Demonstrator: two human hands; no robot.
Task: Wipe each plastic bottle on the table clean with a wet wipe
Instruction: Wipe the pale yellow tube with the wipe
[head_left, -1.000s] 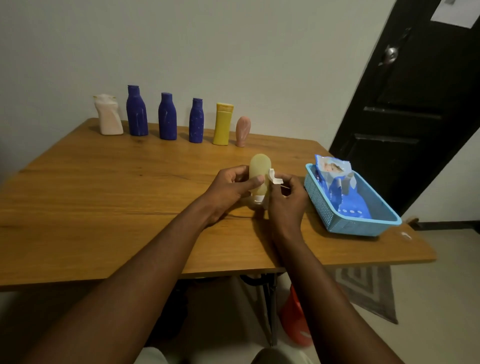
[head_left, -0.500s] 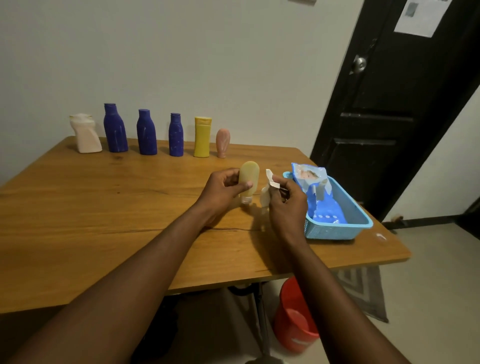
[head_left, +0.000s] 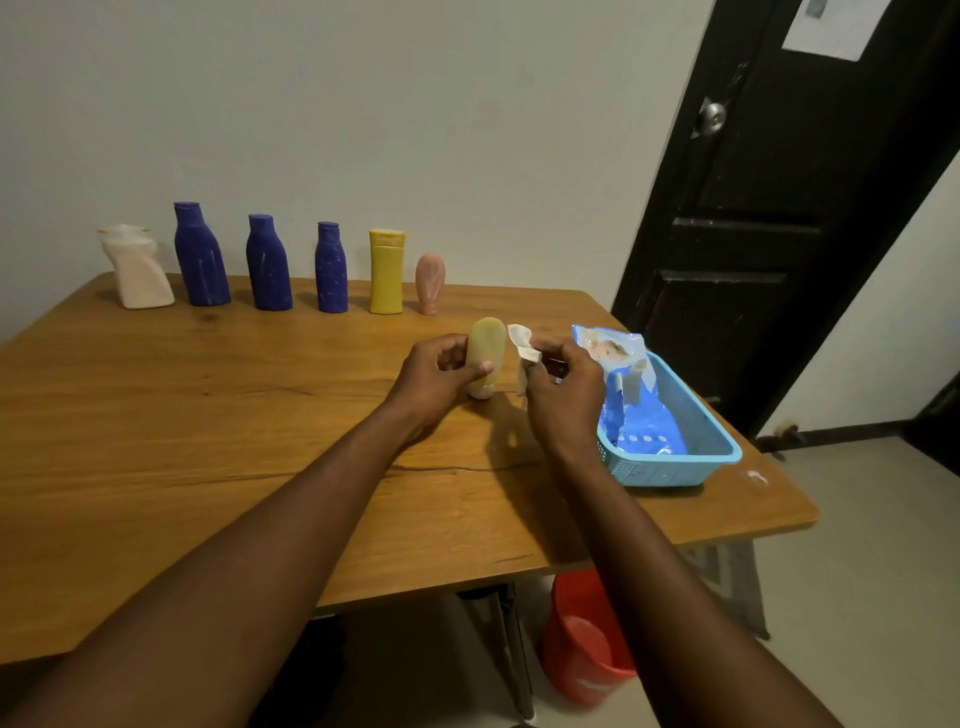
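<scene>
Left hand (head_left: 439, 376) grips a small pale yellow-green plastic bottle (head_left: 487, 347) round its lower half, thumb across the front. The bottle stands upright with its whitish cap end down, at or just above the wooden table (head_left: 208, 415), right of centre and about midway between the near and far edges. Just beside it, not touching, the right hand (head_left: 563, 397) pinches a crumpled white wet wipe (head_left: 522, 347) between thumb and fingertips.

This looks like one bottle's cleaning in progress, the wipe off the plastic for the moment.

Along the far edge, from the far-left corner towards the middle, six more bottles stand in a row:
- an off-white angular bottle (head_left: 137, 270)
- a tall dark blue bottle (head_left: 200, 257)
- a middle dark blue bottle (head_left: 267, 265)
- a slimmer dark blue bottle (head_left: 331, 270)
- a yellow flat-capped bottle (head_left: 386, 273)
- a small pink bottle (head_left: 430, 283)

Whether any of these is already wiped cannot be told (the blue ones show pale streaks), so up to six may remain.

At the right edge sits a light blue plastic basket (head_left: 675, 462) holding an opened blue wipes packet (head_left: 618, 364).
</scene>
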